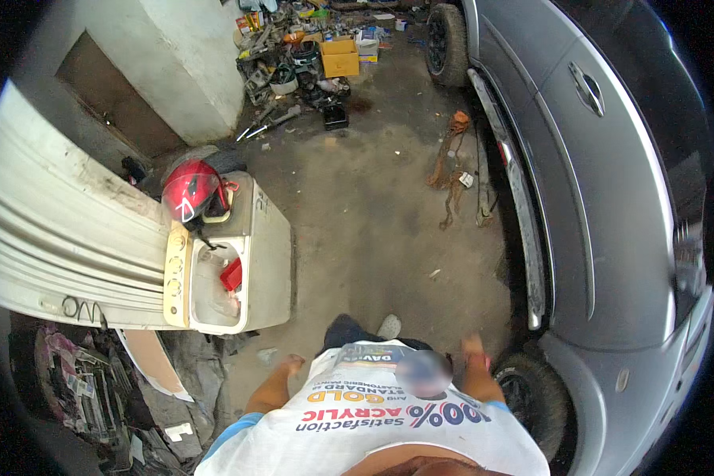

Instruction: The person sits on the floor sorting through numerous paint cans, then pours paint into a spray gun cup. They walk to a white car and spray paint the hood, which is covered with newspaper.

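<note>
My left hand (292,363) hangs low beside the white printed shirt on my body, near the front of a white twin-tub washing machine (266,262). On the other side, my right hand (474,349) hangs near the front wheel (535,397) of a silver car (611,262). I see nothing held in either hand, but their fingers are too small and foreshortened to tell whether open or closed. A red helmet (189,190) rests on the washer, and a red container (232,274) lies in its tub.
Ahead on the concrete floor (357,222) are orange straps (458,125) and a rod beside the car. Piled parts, a yellow box (339,57) and a black case (335,115) sit at the back. A door (115,95) is at left, with scrap (95,397) lower left.
</note>
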A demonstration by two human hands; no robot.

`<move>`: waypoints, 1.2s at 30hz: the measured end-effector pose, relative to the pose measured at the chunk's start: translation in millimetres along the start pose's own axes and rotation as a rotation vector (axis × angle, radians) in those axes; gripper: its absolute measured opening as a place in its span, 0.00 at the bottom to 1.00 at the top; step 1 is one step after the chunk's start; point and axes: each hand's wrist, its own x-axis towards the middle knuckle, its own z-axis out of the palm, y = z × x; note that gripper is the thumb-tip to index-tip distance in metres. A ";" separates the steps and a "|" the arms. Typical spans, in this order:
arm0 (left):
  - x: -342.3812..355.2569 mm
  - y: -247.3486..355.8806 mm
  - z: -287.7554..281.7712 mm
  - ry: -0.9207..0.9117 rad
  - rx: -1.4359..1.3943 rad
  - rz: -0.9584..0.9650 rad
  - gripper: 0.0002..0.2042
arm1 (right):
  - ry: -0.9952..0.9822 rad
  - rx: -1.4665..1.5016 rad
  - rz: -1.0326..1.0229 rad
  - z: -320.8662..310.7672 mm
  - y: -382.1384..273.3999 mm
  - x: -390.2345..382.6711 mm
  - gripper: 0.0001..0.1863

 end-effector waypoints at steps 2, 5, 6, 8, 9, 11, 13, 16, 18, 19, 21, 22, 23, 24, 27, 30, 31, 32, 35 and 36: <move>-9.2 -5.9 -29.2 0.065 -0.136 -0.230 0.16 | 0.030 0.132 0.011 -84.5 -158.4 90.7 0.32; 42.7 -13.3 -89.7 0.309 -0.279 -0.300 0.14 | 0.352 0.201 -0.503 -232.9 -362.2 199.5 0.25; 61.1 -8.2 -111.4 0.301 -0.159 -0.255 0.14 | 0.363 0.223 -0.561 -269.6 -415.6 224.7 0.24; 96.5 -22.7 -150.3 0.227 -0.081 -0.188 0.15 | 0.325 0.300 -0.610 -295.7 -497.4 266.3 0.22; 119.1 -33.1 -165.7 0.183 -0.133 -0.159 0.15 | 0.291 0.346 -0.616 -301.3 -536.6 283.7 0.21; 168.3 -49.2 -232.4 0.108 -0.185 -0.133 0.16 | 0.358 0.376 -0.682 -291.4 -553.7 345.2 0.22; 222.6 -63.3 -313.5 0.092 -0.231 -0.208 0.16 | 0.150 0.147 -0.425 -266.4 -552.9 386.5 0.24; 296.0 -46.5 -470.3 0.042 -0.213 -0.167 0.19 | -0.186 -0.096 -0.046 -210.9 -437.1 430.7 0.27; 347.6 -82.4 -533.9 0.171 -0.343 -0.287 0.23 | -0.333 -0.128 0.051 -198.5 -410.3 420.5 0.27; 374.2 -95.1 -580.4 0.204 -0.377 -0.349 0.24 | -0.376 -0.111 0.107 -200.1 -400.1 418.4 0.27; 412.5 -81.6 -705.0 0.268 -0.685 -0.381 0.26 | -0.408 -0.076 0.254 -207.6 -381.7 419.8 0.26; 438.3 -90.9 -746.5 0.269 -0.656 -0.517 0.26 | -0.441 -0.059 0.292 -207.5 -386.1 431.3 0.26; 472.6 -93.8 -798.6 0.289 -0.608 -0.616 0.26 | -0.439 -0.021 0.324 -205.7 -389.4 444.6 0.26; 497.3 -96.1 -837.6 0.348 -0.650 -0.575 0.26 | -0.450 -0.009 0.356 -207.4 -395.0 465.2 0.26; 580.6 -83.4 -950.5 0.495 -0.765 -0.431 0.26 | -0.448 0.016 0.399 -228.6 -417.6 553.2 0.26; 652.5 -66.7 -1001.3 0.544 -0.700 -0.257 0.25 | -0.415 0.001 0.319 -270.4 -452.8 681.0 0.26; 664.0 -77.7 -1001.7 0.568 -0.571 -0.179 0.24 | -0.417 -0.025 0.232 -288.2 -478.5 737.4 0.26; 672.3 -94.5 -1005.1 0.586 -0.444 -0.105 0.23 | -0.403 -0.051 0.124 -303.8 -510.3 798.4 0.26; 745.0 -23.0 -1081.5 0.361 -0.587 -0.279 0.20 | -0.186 -0.060 -0.011 -400.1 -591.3 960.6 0.26; 754.2 -17.5 -1095.9 0.392 -0.695 -0.315 0.19 | -0.116 -0.004 -0.079 -437.9 -651.8 1017.7 0.26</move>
